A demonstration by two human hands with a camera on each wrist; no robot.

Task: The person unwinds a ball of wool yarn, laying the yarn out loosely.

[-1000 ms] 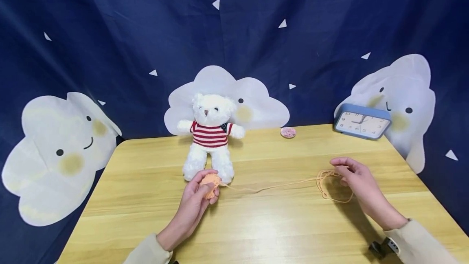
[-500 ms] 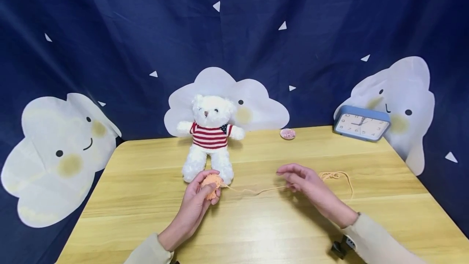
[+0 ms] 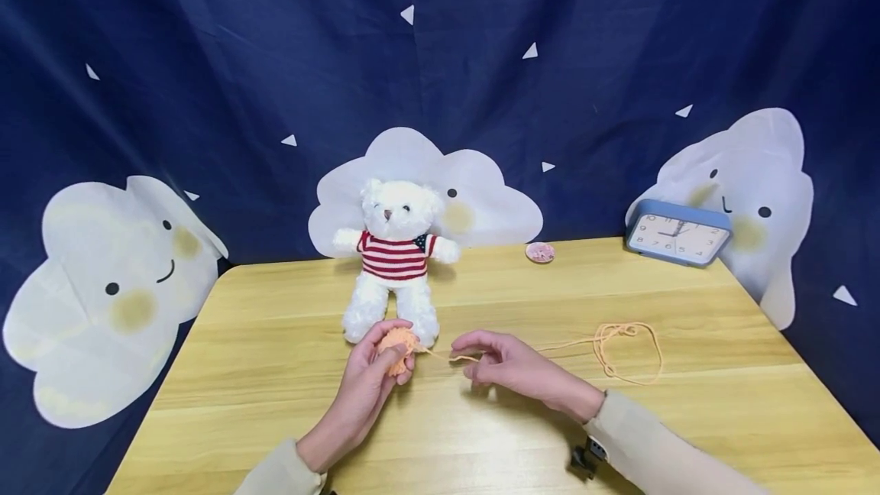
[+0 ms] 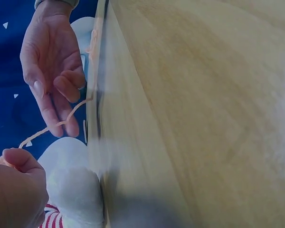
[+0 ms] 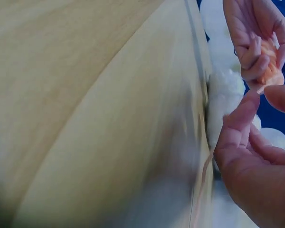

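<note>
Head view first: here's the left hand (image 3: 367, 369) with a snug grip on a small orange yarn ball (image 3: 396, 344), thumb pressed across it, right by the feet of the teddy bear (image 3: 395, 254); whether they touch, I can't call. A strand (image 3: 431, 354) runs to the right hand (image 3: 512, 367), its grip slack, fingers loosely bent, then on to the loops (image 3: 622, 328) lying on the table (image 3: 275, 319).

Over to the left wrist: the kinked strand passes across the right hand's fingers, and no firm pinch on it shows. The yarn ball itself is mostly hidden here.

And the right wrist: there's the yarn ball, tucked in the left hand's curled fingers, the right hand's fingers just in front. It should be light and soft, squashing rather than breaking; round the middle looks the best hold. The strand, limp stuff, would want a fingertip pinch near the ball.
</note>
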